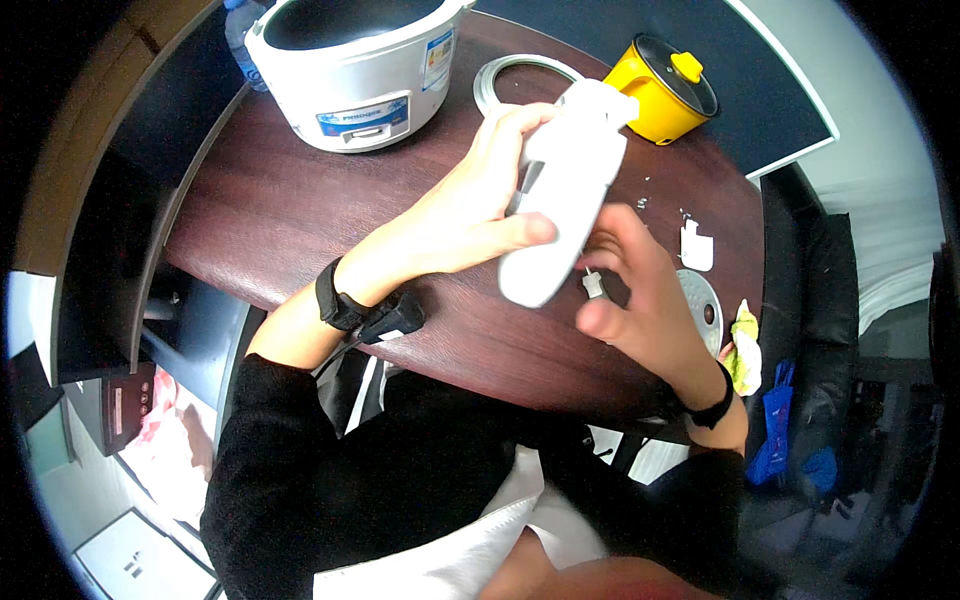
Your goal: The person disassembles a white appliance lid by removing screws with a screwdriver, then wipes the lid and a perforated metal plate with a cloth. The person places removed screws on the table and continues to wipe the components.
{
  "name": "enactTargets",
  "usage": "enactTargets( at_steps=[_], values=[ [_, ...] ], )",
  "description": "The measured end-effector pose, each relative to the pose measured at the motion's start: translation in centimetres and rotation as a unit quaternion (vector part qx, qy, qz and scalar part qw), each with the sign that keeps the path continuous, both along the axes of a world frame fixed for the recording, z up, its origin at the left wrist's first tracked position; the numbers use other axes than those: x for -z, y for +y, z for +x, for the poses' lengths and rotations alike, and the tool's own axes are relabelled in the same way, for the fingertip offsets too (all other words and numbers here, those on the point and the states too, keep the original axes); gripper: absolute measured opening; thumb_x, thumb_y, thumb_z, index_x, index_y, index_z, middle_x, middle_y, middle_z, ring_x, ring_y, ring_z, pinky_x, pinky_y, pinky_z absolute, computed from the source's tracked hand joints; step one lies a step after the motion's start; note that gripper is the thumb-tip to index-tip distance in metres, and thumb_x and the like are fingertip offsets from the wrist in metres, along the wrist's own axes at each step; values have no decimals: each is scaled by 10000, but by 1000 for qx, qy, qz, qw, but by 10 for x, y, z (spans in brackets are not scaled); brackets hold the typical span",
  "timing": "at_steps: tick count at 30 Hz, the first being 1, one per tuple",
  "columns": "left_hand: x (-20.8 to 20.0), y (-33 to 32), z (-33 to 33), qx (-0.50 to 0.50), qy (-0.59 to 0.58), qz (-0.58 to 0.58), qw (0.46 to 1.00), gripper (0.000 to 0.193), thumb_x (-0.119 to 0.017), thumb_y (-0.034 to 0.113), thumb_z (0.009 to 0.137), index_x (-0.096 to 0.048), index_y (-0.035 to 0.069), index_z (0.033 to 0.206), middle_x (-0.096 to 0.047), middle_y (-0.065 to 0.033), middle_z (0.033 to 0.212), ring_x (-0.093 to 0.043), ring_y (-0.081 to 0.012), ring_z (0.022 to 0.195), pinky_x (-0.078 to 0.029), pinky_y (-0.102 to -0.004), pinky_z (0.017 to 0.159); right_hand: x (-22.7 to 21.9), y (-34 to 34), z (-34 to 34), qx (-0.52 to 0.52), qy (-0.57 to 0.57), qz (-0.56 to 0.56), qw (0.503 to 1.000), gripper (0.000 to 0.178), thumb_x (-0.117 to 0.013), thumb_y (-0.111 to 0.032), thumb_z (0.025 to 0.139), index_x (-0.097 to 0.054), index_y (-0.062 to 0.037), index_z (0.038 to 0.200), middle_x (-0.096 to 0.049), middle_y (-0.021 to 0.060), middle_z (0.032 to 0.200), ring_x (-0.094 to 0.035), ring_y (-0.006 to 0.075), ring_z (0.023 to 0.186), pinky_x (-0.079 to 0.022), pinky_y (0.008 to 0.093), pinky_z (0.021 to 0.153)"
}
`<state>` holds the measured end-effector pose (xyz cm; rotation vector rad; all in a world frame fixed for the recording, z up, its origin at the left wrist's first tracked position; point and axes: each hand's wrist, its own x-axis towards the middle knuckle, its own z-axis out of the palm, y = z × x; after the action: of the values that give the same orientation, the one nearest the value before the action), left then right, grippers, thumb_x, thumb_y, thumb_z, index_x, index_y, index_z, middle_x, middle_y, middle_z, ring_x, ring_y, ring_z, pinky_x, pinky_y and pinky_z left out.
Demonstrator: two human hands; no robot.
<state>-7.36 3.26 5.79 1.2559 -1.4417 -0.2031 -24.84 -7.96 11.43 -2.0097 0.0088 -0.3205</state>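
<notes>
My left hand (pixel 490 195) grips a long white plastic part (pixel 577 190) with a rounded lower end, raised over the table; the thumb presses on its face and the fingers go behind its far side. Just right of it is my right hand (pixel 640 285), thumb apart from the curled fingers. Those fingertips are close to the part's right edge, and I cannot tell whether they touch it. A small pale piece with a narrow tip (pixel 594 284) shows between that thumb and the fingers; whether it lies on the table is unclear.
On the brown table (pixel 300 225) a white rice cooker body (pixel 380 95) stands lidless at the far left, beside a water bottle (pixel 240 40). A pale ring (pixel 490 80) and a yellow pot (pixel 640 95) are at the back. A white piece (pixel 697 247) and a perforated disc (pixel 705 310) lie right.
</notes>
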Motion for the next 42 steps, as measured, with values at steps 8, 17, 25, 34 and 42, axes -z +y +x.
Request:
enactTargets(
  at_steps=[8, 17, 25, 34, 42],
  values=[
    [0, 5, 1, -3, 147, 35, 989, 402, -593, 217, 873, -386, 33, 1164, -537, -75, 937, -522, -123, 868, -442, -264, 741, -10, 15, 26, 177, -8, -39, 983, 251, -643, -97, 788, -600, 8, 1011, -653, 78, 856, -608, 116, 776, -477, 251, 690],
    [-2, 6, 1, -25, 81, 19, 996, 221, -541, 206, 910, -491, 14, 1007, -531, -20, 753, -488, -66, 634, -411, -222, 543, 5, 4, 28, 178, -48, 25, 982, 246, -640, -55, 780, -593, 20, 1010, -636, 51, 889, -584, 97, 788, -465, 243, 701],
    [-11, 20, 0, 38, 232, -54, 971, 179, -469, 199, 933, -433, 29, 974, -494, -30, 640, -461, -91, 489, -379, -214, 450, 11, -41, 18, 296, -121, 105, 942, 275, -584, -56, 824, -547, 68, 1067, -617, 117, 1006, -587, 160, 905, -446, 287, 833],
    [-13, 15, 14, 4, 342, -101, 934, 240, -466, 276, 943, -455, 46, 875, -435, -17, 581, -446, -90, 446, -377, -215, 435, 15, -36, 9, 188, -61, 306, 931, 315, -549, -113, 848, -531, 70, 1104, -614, 131, 1021, -604, 174, 910, -471, 280, 808],
    [-16, 13, 17, -15, 394, -71, 916, 391, -430, 460, 895, -360, 87, 801, -335, -8, 592, -368, -115, 432, -363, -264, 425, 60, -35, -15, 162, 7, 555, 816, 393, -481, -174, 885, -436, 77, 1183, -566, 173, 1104, -591, 239, 987, -470, 359, 888]
  ],
)
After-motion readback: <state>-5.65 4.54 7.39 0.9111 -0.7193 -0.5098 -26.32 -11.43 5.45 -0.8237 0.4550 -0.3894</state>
